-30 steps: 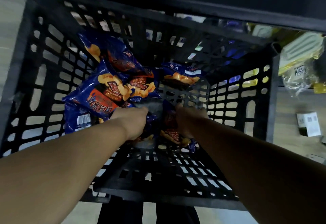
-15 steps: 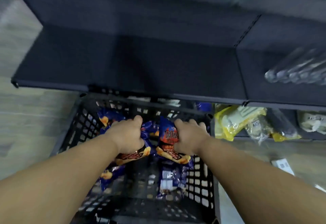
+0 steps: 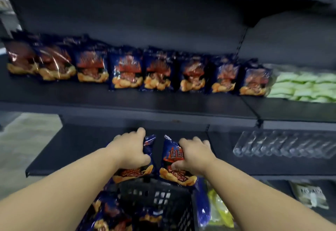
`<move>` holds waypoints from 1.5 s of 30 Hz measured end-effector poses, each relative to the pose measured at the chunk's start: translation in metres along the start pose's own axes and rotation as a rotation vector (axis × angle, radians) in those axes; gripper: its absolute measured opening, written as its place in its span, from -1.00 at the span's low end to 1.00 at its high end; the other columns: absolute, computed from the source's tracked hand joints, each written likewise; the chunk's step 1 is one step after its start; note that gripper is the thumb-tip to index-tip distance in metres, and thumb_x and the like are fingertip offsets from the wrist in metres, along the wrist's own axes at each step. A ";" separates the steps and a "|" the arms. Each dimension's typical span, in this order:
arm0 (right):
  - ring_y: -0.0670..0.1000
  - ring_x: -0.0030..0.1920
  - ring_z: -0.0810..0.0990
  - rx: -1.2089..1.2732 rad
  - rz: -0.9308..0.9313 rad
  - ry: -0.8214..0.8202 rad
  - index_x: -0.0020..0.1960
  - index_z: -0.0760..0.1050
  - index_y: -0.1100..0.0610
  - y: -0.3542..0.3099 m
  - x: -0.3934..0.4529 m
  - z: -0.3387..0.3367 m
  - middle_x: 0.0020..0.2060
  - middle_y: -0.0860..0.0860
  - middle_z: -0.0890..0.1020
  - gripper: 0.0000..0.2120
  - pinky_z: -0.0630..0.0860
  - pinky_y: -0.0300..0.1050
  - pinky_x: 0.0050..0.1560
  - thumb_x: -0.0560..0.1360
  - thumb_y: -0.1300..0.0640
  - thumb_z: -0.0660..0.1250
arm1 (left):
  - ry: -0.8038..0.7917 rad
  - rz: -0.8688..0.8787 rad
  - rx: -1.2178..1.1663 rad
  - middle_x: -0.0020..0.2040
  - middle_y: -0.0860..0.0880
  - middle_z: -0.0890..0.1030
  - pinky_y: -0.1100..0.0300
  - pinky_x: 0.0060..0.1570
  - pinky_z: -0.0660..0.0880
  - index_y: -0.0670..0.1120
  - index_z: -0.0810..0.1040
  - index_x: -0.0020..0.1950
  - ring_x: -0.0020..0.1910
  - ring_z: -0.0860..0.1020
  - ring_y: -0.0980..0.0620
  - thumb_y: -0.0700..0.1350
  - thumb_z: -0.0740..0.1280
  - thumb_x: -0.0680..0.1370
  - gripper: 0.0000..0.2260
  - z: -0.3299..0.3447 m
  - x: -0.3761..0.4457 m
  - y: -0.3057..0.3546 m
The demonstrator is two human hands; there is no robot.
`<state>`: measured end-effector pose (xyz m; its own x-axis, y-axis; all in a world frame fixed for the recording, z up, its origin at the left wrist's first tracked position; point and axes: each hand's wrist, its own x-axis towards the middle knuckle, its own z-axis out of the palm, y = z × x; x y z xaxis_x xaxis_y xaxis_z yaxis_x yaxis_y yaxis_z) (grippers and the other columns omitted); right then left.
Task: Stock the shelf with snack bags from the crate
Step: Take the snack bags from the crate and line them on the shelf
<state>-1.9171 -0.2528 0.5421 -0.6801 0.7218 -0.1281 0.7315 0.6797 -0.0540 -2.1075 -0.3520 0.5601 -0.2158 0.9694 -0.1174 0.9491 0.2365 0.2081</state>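
My left hand (image 3: 130,149) grips a blue snack bag (image 3: 134,172) with orange chips printed on it. My right hand (image 3: 195,155) grips a second blue snack bag (image 3: 173,159) of the same kind. Both bags hang just above the far rim of the black plastic crate (image 3: 160,194), in front of the lower dark shelf (image 3: 72,150). More blue bags (image 3: 109,212) lie in the crate at the bottom left. On the shelf above (image 3: 127,101) stands a row of several matching blue bags (image 3: 125,70).
Pale green packs (image 3: 301,87) fill the right end of the upper shelf. Clear plastic packs (image 3: 283,145) lie on the lower shelf at the right. Yellow and blue packets (image 3: 216,207) sit beside the crate, a pale packet (image 3: 309,194) farther right. Floor shows at the left.
Both hands have lifted a bag each out of the crate up to its rim. My view has tilted up, so the stocked upper shelf has come into sight.
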 end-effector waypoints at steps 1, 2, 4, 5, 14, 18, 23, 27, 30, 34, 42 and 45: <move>0.10 0.20 0.37 -0.011 0.002 0.025 0.17 0.34 0.03 0.002 -0.003 -0.010 0.12 -0.01 0.53 -0.44 0.24 0.07 0.16 0.39 -0.33 0.35 | 0.016 0.009 0.009 -0.05 0.03 0.46 0.06 -0.05 0.34 -0.01 0.25 0.15 -0.08 0.46 -0.04 0.14 0.31 0.38 -0.55 -0.009 0.000 0.004; 0.10 0.20 0.36 -0.020 0.003 0.046 0.16 0.34 0.03 0.003 -0.005 -0.020 0.12 -0.01 0.53 -0.45 0.24 0.07 0.15 0.39 -0.33 0.35 | 0.032 0.018 0.019 -0.04 0.03 0.46 0.05 -0.02 0.35 0.00 0.25 0.15 -0.07 0.46 -0.04 0.16 0.31 0.36 -0.53 -0.016 0.000 0.008; 0.11 0.20 0.36 -0.031 0.009 0.077 0.16 0.34 0.03 0.005 -0.010 -0.034 0.12 0.00 0.54 -0.46 0.24 0.07 0.14 0.40 -0.33 0.34 | 0.058 0.031 0.039 0.02 0.03 0.46 0.04 0.05 0.36 0.02 0.24 0.18 -0.02 0.45 -0.04 0.20 0.30 0.34 -0.49 -0.029 0.000 0.014; 0.11 0.20 0.36 -0.036 0.010 0.091 0.16 0.35 0.03 0.006 -0.011 -0.040 0.13 0.00 0.54 -0.46 0.23 0.07 0.14 0.40 -0.33 0.34 | 0.065 0.036 0.050 0.06 0.03 0.46 0.03 0.08 0.37 0.02 0.23 0.21 0.02 0.45 -0.05 0.21 0.30 0.33 -0.45 -0.035 0.000 0.016; 0.12 0.22 0.34 -0.085 -0.022 0.183 0.24 0.33 0.02 -0.026 -0.006 -0.086 0.20 0.00 0.51 -0.46 0.24 0.08 0.19 0.45 -0.30 0.31 | 0.139 0.044 0.117 0.19 0.00 0.42 0.02 0.17 0.34 0.02 0.17 0.34 0.17 0.40 -0.08 0.25 0.33 0.33 -0.31 -0.080 -0.013 -0.005; 0.12 0.20 0.34 -0.115 -0.040 0.216 0.21 0.33 0.01 -0.059 0.009 -0.102 0.19 -0.01 0.51 -0.50 0.25 0.08 0.16 0.46 -0.30 0.29 | 0.196 0.045 0.154 0.17 0.00 0.43 0.01 0.16 0.34 0.03 0.18 0.32 0.15 0.41 -0.08 0.25 0.35 0.32 -0.32 -0.105 -0.020 -0.036; 0.12 0.24 0.31 -0.131 -0.049 0.271 0.26 0.31 0.01 -0.121 0.034 -0.124 0.23 -0.02 0.48 -0.52 0.23 0.11 0.20 0.50 -0.25 0.28 | 0.268 0.068 0.192 0.17 0.00 0.45 0.01 0.16 0.35 0.00 0.23 0.29 0.14 0.42 -0.07 0.18 0.36 0.40 -0.43 -0.136 -0.032 -0.095; 0.13 0.27 0.30 -0.142 -0.024 0.330 0.36 0.27 -0.03 -0.178 0.050 -0.140 0.28 -0.02 0.46 -0.49 0.22 0.14 0.24 0.51 -0.24 0.27 | 0.325 0.103 0.259 0.13 -0.02 0.47 0.01 0.08 0.34 0.00 0.26 0.25 0.09 0.42 -0.09 0.14 0.35 0.47 -0.53 -0.164 -0.044 -0.144; 0.13 0.24 0.32 -0.153 -0.007 0.384 0.34 0.27 -0.03 -0.215 0.056 -0.147 0.27 -0.02 0.45 -0.50 0.23 0.11 0.20 0.52 -0.23 0.26 | 0.355 0.122 0.310 0.07 -0.03 0.47 0.00 0.08 0.37 0.02 0.28 0.24 0.01 0.42 -0.08 0.13 0.33 0.49 -0.59 -0.178 -0.052 -0.177; 0.11 0.18 0.33 -0.154 -0.006 0.430 0.29 0.29 -0.03 -0.243 0.060 -0.152 0.19 -0.04 0.47 -0.59 0.24 0.09 0.18 0.54 -0.18 0.26 | 0.385 0.107 0.355 0.16 -0.03 0.45 -0.08 0.17 0.28 0.04 0.26 0.35 0.14 0.40 -0.13 0.07 0.29 0.52 -0.56 -0.185 -0.058 -0.207; 0.11 0.19 0.37 -0.106 -0.047 0.450 0.24 0.29 -0.07 -0.259 0.084 -0.167 0.10 -0.05 0.48 -0.72 0.27 0.11 0.17 0.58 -0.06 0.25 | 0.448 -0.032 0.277 0.22 -0.03 0.43 -0.16 0.34 0.13 0.00 0.25 0.25 0.22 0.34 -0.11 -0.04 0.23 0.50 -0.66 -0.197 -0.068 -0.251; 0.11 0.17 0.37 -0.078 -0.105 0.432 0.20 0.30 -0.05 -0.272 0.098 -0.166 0.08 -0.04 0.49 -0.73 0.26 0.16 0.21 0.57 -0.10 0.26 | 0.447 -0.072 0.285 0.22 -0.04 0.43 -0.18 0.35 0.12 -0.02 0.24 0.27 0.23 0.34 -0.12 -0.02 0.23 0.49 -0.63 -0.198 -0.066 -0.264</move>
<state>-2.1908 -0.3458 0.7084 -0.7206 0.6252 0.2998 0.6626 0.7483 0.0322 -2.3897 -0.4654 0.7056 -0.3008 0.8997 0.3165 0.9394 0.3367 -0.0642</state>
